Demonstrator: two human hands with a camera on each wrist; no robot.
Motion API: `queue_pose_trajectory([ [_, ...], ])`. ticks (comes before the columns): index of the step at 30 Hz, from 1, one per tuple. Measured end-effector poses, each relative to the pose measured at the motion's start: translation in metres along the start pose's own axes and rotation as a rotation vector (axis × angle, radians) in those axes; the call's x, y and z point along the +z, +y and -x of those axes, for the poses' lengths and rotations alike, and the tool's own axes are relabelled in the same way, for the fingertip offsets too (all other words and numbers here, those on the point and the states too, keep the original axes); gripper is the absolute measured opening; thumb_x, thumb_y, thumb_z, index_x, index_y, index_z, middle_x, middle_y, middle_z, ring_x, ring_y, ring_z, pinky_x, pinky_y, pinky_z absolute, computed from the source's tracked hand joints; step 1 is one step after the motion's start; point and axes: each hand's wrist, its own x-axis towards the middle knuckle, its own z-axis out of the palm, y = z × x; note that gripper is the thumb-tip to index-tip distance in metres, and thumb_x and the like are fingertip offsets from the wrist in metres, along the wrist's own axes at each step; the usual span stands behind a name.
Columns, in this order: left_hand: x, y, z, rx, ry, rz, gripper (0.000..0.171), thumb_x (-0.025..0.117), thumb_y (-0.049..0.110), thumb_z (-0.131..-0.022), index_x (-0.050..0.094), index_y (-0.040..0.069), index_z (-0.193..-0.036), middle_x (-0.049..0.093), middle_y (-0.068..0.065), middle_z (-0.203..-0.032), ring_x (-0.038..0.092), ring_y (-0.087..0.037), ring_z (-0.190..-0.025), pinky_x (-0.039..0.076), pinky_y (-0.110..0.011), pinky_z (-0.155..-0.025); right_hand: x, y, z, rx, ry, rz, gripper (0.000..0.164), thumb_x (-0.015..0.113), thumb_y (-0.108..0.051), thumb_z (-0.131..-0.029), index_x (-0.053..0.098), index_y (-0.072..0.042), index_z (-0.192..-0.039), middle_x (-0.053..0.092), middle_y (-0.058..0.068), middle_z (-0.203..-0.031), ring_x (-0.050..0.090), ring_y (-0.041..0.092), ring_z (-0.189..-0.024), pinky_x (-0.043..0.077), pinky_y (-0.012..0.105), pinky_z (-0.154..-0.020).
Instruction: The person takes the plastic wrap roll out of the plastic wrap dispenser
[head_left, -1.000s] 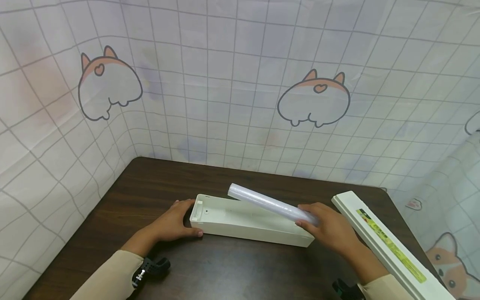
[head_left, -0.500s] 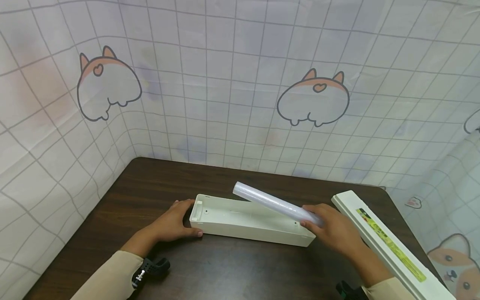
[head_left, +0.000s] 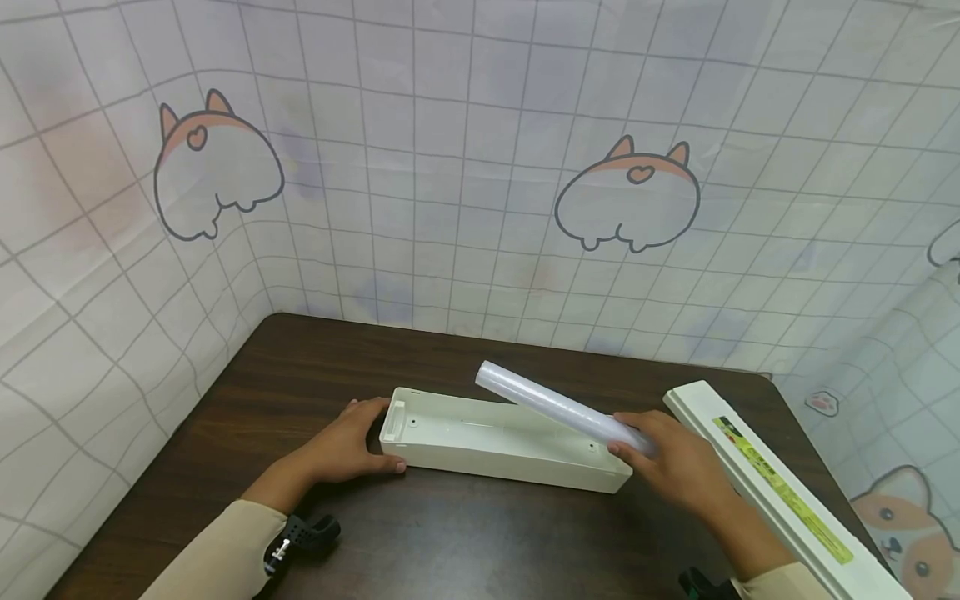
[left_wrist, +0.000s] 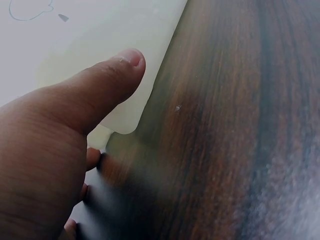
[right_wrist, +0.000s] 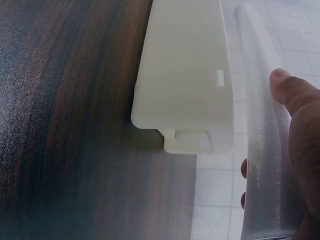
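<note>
A long white open-topped box (head_left: 487, 429) lies on the dark wooden table. My left hand (head_left: 348, 446) grips its left end, the thumb on the front wall and the fingers around behind the end. In the left wrist view the thumb (left_wrist: 112, 75) lies flat against the white wall. My right hand (head_left: 667, 458) holds the right end of a roll of clear plastic film (head_left: 555, 404), thumb in front and fingers behind. The roll slants over the box's right half, its far end raised. In the right wrist view the roll (right_wrist: 265, 140) stands apart from the box's end (right_wrist: 185, 90).
A long white lid (head_left: 780, 483) with a yellow-green label lies along the table's right side, beside my right forearm. The table (head_left: 480, 542) is dark wood grain. A white gridded cloth (head_left: 480, 167) with cartoon dogs hangs behind and on both sides.
My right hand and the film roll have shifted slightly to the right, the roll's raised end rising a little. The left hand and the box stay almost in place.
</note>
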Motion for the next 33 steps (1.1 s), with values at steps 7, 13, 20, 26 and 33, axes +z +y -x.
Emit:
queue_pose_trajectory([
  [7,0.000,0.001,0.001,-0.006,-0.001,-0.006,0.111,0.082,0.067,-0.074,0.039,0.003,-0.154,0.046,-0.015,-0.152,0.037,-0.036,-0.145,0.011,-0.056,-0.123,-0.003,0.002,0.002,0.012,0.005,0.013,0.044,0.086,-0.026,-0.082,0.072,-0.014,-0.122,0.072,0.002,-0.105,0.062,0.014,-0.080,0.049,0.036,-0.058],
  [13,-0.002,0.003,0.001,-0.008,-0.002,-0.004,0.109,0.082,0.065,-0.075,0.039,0.002,-0.153,0.047,-0.016,-0.152,0.037,-0.037,-0.145,0.011,-0.056,-0.123,-0.006,0.001,0.005,0.044,-0.018,0.021,0.044,0.085,-0.028,-0.084,0.071,-0.013,-0.123,0.072,0.003,-0.106,0.062,0.016,-0.080,0.048,0.036,-0.058],
  [20,-0.001,0.001,0.000,-0.003,-0.002,-0.016,0.110,0.082,0.066,-0.075,0.039,0.002,-0.153,0.047,-0.016,-0.152,0.038,-0.036,-0.145,0.012,-0.056,-0.123,-0.009,0.006,0.010,0.067,-0.018,0.017,0.043,0.085,-0.027,-0.084,0.071,-0.012,-0.123,0.072,0.002,-0.106,0.061,0.013,-0.078,0.048,0.037,-0.059],
  [26,-0.001,0.001,0.000,-0.006,-0.001,-0.019,0.111,0.082,0.067,-0.074,0.039,0.002,-0.153,0.047,-0.016,-0.152,0.038,-0.036,-0.145,0.012,-0.056,-0.123,-0.010,0.012,0.014,0.078,-0.008,0.028,0.043,0.085,-0.025,-0.084,0.071,-0.011,-0.122,0.073,0.004,-0.103,0.064,0.018,-0.081,0.049,0.040,-0.059],
  [33,-0.002,0.003,0.001,-0.021,-0.012,-0.012,0.112,0.082,0.066,-0.074,0.038,0.002,-0.154,0.045,-0.017,-0.153,0.036,-0.038,-0.146,0.011,-0.057,-0.123,-0.014,0.013,0.018,0.111,-0.023,0.038,0.045,0.085,-0.028,-0.085,0.071,-0.013,-0.124,0.072,0.007,-0.105,0.065,0.022,-0.084,0.050,0.042,-0.059],
])
